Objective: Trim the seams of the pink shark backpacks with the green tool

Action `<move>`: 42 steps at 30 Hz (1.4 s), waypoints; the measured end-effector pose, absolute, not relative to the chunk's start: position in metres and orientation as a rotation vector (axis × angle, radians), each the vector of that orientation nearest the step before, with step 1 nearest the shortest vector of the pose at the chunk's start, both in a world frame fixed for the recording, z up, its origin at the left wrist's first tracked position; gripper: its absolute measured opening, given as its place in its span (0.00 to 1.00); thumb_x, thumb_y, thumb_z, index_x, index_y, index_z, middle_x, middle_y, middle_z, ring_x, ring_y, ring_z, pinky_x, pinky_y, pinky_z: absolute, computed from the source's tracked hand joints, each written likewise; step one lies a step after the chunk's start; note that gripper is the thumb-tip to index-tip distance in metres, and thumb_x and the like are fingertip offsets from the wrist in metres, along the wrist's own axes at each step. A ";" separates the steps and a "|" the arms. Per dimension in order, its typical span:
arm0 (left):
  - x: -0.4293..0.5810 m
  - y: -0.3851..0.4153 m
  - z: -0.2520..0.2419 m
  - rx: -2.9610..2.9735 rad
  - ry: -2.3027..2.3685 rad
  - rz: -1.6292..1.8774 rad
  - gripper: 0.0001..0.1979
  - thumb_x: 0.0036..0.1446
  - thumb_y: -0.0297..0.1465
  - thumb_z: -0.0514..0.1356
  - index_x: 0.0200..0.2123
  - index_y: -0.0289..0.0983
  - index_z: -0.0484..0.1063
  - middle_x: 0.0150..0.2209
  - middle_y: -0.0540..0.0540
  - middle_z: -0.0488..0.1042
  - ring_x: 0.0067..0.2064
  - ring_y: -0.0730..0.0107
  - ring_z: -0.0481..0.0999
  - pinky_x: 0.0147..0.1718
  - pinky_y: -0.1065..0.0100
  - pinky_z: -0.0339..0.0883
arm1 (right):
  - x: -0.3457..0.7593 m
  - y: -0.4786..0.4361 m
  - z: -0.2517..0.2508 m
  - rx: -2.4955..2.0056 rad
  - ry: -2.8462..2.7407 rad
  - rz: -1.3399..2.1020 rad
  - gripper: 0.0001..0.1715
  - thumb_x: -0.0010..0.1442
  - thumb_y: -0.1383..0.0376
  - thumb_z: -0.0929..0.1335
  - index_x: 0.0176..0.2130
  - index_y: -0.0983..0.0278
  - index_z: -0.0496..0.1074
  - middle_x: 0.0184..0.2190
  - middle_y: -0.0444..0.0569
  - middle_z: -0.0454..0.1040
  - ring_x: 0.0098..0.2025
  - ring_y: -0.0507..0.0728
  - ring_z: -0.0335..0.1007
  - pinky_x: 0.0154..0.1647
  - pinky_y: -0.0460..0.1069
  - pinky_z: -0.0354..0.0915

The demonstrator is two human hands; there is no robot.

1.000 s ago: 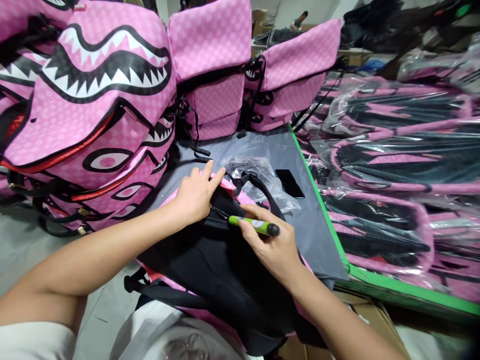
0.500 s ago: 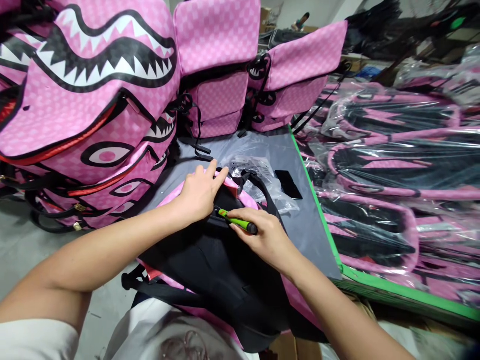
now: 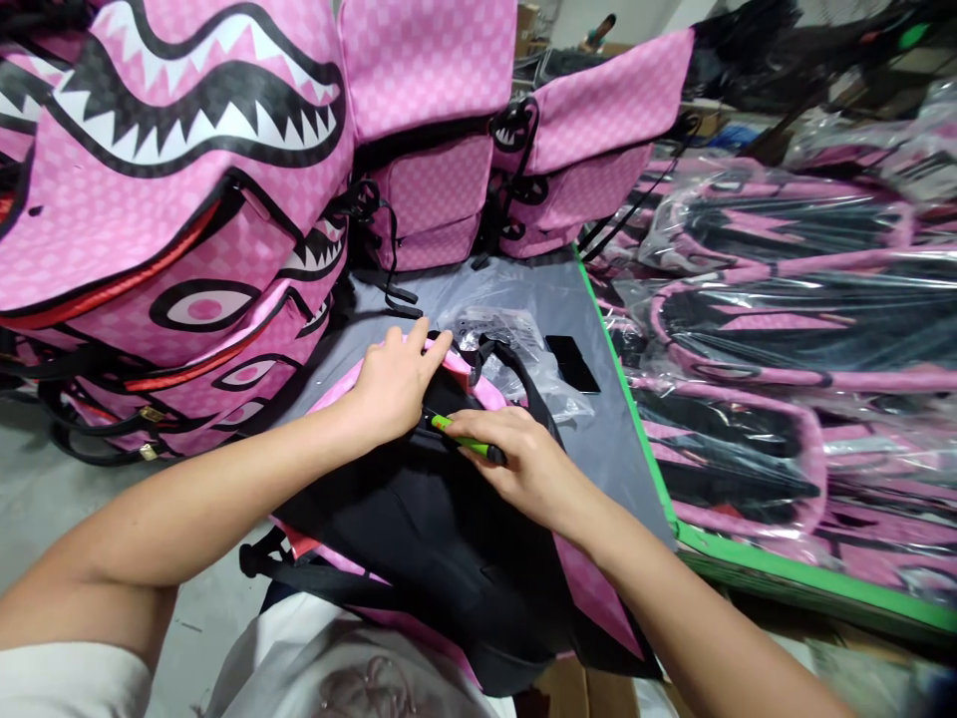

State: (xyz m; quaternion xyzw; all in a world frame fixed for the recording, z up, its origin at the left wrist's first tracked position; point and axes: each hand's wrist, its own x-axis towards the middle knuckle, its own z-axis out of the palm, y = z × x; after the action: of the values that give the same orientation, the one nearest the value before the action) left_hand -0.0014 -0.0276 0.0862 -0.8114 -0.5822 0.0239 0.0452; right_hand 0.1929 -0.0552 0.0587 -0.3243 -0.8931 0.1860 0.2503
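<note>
A pink-and-black backpack (image 3: 404,519) lies before me with its black side facing up. My left hand (image 3: 396,379) is at its far pink edge, fingers bent over the rim and one finger pointing right. The grip's underside is hidden. In my right hand (image 3: 527,454) is a slim lime-green tool (image 3: 471,442) with an orange mark and a black end, pinched between thumb and fingers. Its dark front end points left at the black fabric, close below my left hand. I cannot make out its exact kind. A black strap (image 3: 523,374) curves up beyond the right hand.
A clear plastic bag (image 3: 515,349) and a black phone-like slab (image 3: 572,363) lie on the grey table (image 3: 628,469), which has a green edge. Pink shark-mouth backpacks (image 3: 201,229) stand at left and behind. Plastic-wrapped backpacks (image 3: 778,319) are stacked at right. A person (image 3: 598,35) is far back.
The view has shifted slightly, so the scene sits a little further left. Both hands keep nearly the same place on the backpack, and the green tool stays in the right hand.
</note>
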 end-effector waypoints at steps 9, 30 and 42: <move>-0.002 -0.028 0.084 -2.464 -1.776 0.071 0.43 0.56 0.33 0.65 0.70 0.41 0.46 0.70 0.39 0.51 0.59 0.50 0.63 0.47 0.58 0.73 | 0.190 -0.058 0.064 -0.899 -2.486 0.509 0.21 0.57 0.79 0.66 0.46 0.61 0.75 0.45 0.49 0.81 0.47 0.58 0.79 0.48 0.53 0.70; -0.002 -0.028 0.084 -2.472 -1.772 0.052 0.44 0.55 0.34 0.67 0.69 0.41 0.48 0.68 0.38 0.53 0.58 0.50 0.65 0.46 0.58 0.73 | 0.186 -0.057 0.061 -0.915 -2.410 0.523 0.24 0.55 0.80 0.65 0.47 0.61 0.77 0.46 0.49 0.81 0.48 0.58 0.79 0.50 0.54 0.72; -0.001 -0.028 0.082 -2.463 -1.769 0.054 0.43 0.56 0.34 0.65 0.70 0.41 0.47 0.68 0.37 0.54 0.57 0.50 0.65 0.45 0.58 0.73 | 0.187 -0.061 0.058 -0.976 -2.399 0.515 0.20 0.59 0.76 0.66 0.46 0.60 0.77 0.46 0.50 0.81 0.48 0.60 0.77 0.51 0.58 0.70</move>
State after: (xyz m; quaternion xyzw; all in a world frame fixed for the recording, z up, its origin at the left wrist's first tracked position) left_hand -0.0010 -0.0278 0.0824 -0.8109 -0.5825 0.0177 0.0543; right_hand 0.1870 -0.0610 0.0579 -0.3580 -0.8801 0.1891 0.2480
